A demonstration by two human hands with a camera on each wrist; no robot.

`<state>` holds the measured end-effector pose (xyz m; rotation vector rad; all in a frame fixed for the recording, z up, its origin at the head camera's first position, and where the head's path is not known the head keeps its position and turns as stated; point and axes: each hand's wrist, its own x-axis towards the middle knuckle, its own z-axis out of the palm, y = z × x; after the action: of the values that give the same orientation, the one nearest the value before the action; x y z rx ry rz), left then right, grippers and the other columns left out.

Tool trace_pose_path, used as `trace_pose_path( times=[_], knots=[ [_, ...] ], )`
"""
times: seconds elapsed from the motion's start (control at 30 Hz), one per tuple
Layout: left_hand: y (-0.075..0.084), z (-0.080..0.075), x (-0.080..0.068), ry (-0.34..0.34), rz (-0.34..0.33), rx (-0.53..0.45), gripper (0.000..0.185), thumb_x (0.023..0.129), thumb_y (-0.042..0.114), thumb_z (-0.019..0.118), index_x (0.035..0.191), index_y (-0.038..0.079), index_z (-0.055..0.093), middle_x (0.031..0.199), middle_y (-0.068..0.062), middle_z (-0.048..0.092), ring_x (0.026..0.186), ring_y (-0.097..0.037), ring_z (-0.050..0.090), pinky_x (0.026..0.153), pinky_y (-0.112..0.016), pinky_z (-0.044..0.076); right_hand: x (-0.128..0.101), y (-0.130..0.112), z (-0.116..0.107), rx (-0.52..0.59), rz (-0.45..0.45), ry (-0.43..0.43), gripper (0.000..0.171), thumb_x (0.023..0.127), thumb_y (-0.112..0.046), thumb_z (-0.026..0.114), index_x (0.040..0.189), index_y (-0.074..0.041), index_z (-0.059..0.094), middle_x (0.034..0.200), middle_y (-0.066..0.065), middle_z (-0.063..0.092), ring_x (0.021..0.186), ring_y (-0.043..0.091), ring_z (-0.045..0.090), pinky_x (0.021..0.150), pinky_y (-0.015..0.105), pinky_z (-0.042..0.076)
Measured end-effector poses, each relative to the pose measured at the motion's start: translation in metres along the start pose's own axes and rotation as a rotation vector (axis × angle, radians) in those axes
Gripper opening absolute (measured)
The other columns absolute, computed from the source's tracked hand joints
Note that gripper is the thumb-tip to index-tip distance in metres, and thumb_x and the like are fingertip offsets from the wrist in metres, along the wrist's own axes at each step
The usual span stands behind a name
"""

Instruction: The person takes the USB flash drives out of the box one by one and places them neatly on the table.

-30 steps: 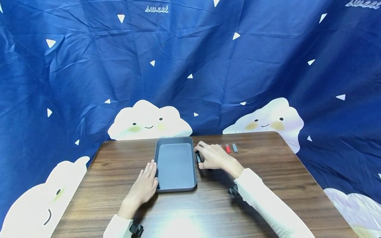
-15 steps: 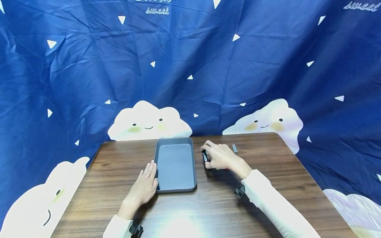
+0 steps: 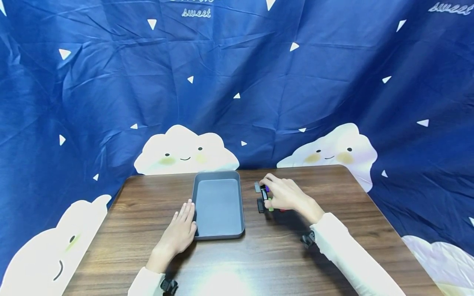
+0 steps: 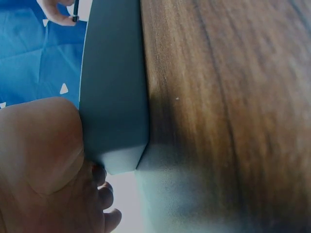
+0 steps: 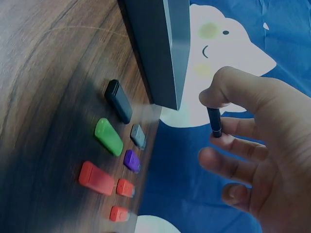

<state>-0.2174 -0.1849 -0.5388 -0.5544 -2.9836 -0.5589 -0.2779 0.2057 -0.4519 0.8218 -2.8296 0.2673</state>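
My left hand (image 3: 177,232) lies with straight fingers against the left wall of a grey rectangular tray (image 3: 218,237). To the tray's right, my right hand (image 3: 286,195) pinches a slim black USB flash drive (image 5: 214,121) between thumb and fingers, held above the table. Below it lie more flash drives in two rows. The right wrist view shows a black one (image 5: 118,101), a green one (image 5: 109,137) and a larger red one (image 5: 96,178). The other row has a grey one (image 5: 138,136), a purple one (image 5: 131,160) and two small red ones (image 5: 125,188).
The brown wooden table (image 3: 148,197) carries the tray and the drives. A blue curtain (image 3: 237,82) with white clouds and triangles hangs behind it. The tray's wall stands close to the left of the rows of drives.
My right hand has moved right, away from the tray's edge, with the black flash drive in its pinch. Drives to its left have come into sight. The left hand and tray stay still.
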Motion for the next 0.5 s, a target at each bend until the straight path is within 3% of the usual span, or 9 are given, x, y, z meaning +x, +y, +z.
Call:
trace_pose_path(
  times=[0.17, 0.5],
  knots=[
    [0.006, -0.007, -0.001, -0.034, -0.026, 0.017, 0.061, 0.111, 0.017, 0.044, 0.164, -0.01, 0.029, 0.175, -0.025, 0.023, 0.162, -0.045, 0.025, 0.131, -0.064, 0.025, -0.006, 0.008, 0.0, -0.005, 0.011, 0.013, 0.057, 0.074, -0.032, 0.082, 0.127, -0.015, 0.071, 0.115, 0.001, 0.064, 0.057, 0.007, 0.047, 0.051, 0.028, 0.038],
    [0.004, -0.005, 0.0, -0.045, -0.028, 0.025, 0.061, 0.111, 0.016, 0.044, 0.164, -0.009, 0.028, 0.175, -0.025, 0.022, 0.163, -0.044, 0.024, 0.131, -0.064, 0.025, -0.019, 0.021, -0.003, -0.027, 0.054, 0.019, 0.06, 0.071, -0.033, 0.083, 0.127, -0.015, 0.071, 0.121, 0.0, 0.065, 0.057, 0.009, 0.049, 0.051, 0.031, 0.042]
  ],
)
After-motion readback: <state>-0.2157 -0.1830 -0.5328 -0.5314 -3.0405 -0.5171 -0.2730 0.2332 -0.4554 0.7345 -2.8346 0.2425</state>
